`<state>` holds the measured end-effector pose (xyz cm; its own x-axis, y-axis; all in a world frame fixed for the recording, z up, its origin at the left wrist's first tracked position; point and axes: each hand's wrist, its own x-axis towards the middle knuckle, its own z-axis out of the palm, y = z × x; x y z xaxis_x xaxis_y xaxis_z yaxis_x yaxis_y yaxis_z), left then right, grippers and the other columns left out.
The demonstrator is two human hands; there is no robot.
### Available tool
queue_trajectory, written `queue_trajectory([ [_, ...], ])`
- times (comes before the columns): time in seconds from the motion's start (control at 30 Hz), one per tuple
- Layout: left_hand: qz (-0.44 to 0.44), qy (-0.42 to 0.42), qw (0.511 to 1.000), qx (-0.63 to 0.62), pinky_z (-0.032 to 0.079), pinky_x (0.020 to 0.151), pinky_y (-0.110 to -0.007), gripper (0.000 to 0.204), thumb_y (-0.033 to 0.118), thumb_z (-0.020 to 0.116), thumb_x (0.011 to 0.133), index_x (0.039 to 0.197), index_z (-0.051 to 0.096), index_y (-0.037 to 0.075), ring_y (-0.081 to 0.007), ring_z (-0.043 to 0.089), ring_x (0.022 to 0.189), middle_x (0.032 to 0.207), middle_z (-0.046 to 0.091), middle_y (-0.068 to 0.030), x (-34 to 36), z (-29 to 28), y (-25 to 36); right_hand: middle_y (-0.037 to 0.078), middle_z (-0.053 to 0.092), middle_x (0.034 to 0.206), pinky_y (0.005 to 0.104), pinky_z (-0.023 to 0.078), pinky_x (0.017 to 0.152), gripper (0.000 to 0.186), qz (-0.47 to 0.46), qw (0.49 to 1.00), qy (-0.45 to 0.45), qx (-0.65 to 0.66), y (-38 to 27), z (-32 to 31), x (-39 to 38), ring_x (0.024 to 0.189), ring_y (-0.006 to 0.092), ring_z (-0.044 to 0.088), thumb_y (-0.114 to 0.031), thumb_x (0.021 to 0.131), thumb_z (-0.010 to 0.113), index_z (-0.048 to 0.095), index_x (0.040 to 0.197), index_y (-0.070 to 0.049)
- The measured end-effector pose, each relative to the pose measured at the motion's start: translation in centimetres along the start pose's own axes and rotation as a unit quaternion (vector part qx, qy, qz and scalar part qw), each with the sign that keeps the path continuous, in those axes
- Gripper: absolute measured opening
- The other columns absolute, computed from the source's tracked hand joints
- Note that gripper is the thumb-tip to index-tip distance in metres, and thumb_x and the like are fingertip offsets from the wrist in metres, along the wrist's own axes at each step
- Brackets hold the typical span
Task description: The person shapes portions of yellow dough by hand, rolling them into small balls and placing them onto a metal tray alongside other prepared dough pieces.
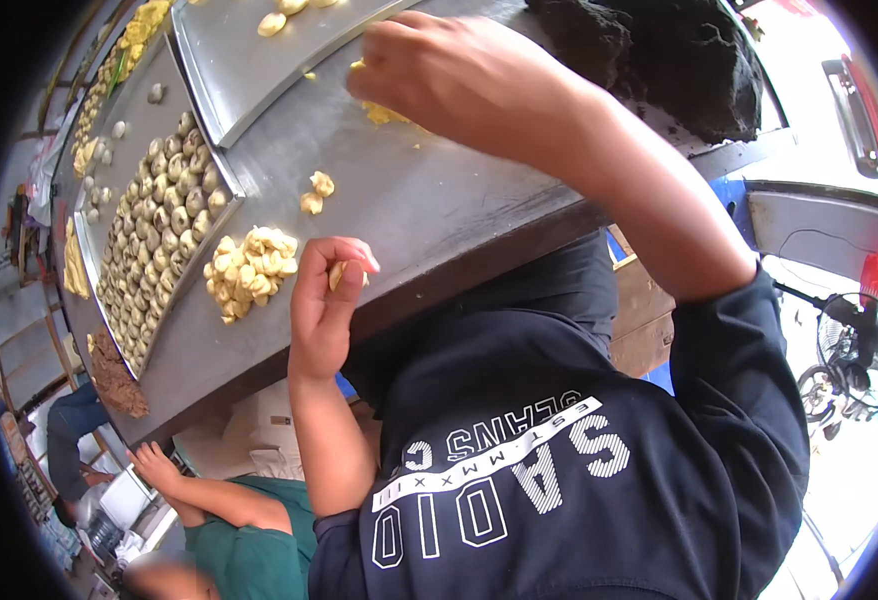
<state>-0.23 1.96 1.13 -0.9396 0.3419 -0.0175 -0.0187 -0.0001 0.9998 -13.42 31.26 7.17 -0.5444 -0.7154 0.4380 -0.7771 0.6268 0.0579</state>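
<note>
My left hand [324,305] is curled above the table's near edge, thumb and fingers closed on a small pale yellow dough piece [336,275]. Over the table farther right, my right hand [434,75] is smeared by motion, so its grip does not show clearly. Beside and under its fingers lies a flattened patch of yellow dough [383,113]. To the left of my left hand sits a heap of pale yellow dough pieces [249,268]. Two more dough pieces [316,194] lie apart from the heap, farther back on the metal tabletop [289,140].
A metal tray [231,190] holds rows of round, dark-spotted dough balls at left. Another tray [259,105] at the back carries several pale balls. A brown paste lump [116,378] lies far left. Black plastic [649,60] covers the back right. A person in green [249,525] sits lower left.
</note>
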Motion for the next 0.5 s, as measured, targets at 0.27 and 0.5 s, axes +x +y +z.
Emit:
queue_trajectory([
  [0.27,0.137,0.019,0.935,0.326,0.064,0.105,-0.04,0.036,-0.008,0.086,0.095,0.13,0.083,0.001,-0.0257,0.077,0.123,0.135,0.081,-0.0156,0.6,1.0,-0.7,0.006,0.073,0.119,0.0412,0.066,0.092,0.017,0.148,0.977,0.01,0.152,-6.2,2.1,-8.8,0.112,0.0281,0.074,-0.013,0.094,0.073,0.076,0.111,-0.011],
  [0.5,0.14,0.075,0.94,0.304,0.067,0.097,-0.041,0.046,-0.001,0.081,0.104,0.15,0.074,0.003,-0.0287,0.085,0.11,0.121,0.088,-0.0133,0.9,2.0,-2.2,0.01,0.078,0.125,0.042,0.067,0.095,0.025,0.175,0.969,0.054,0.166,-6.0,2.0,-4.5,0.12,0.032,0.076,-0.01,0.097,0.07,0.078,0.12,-0.006],
])
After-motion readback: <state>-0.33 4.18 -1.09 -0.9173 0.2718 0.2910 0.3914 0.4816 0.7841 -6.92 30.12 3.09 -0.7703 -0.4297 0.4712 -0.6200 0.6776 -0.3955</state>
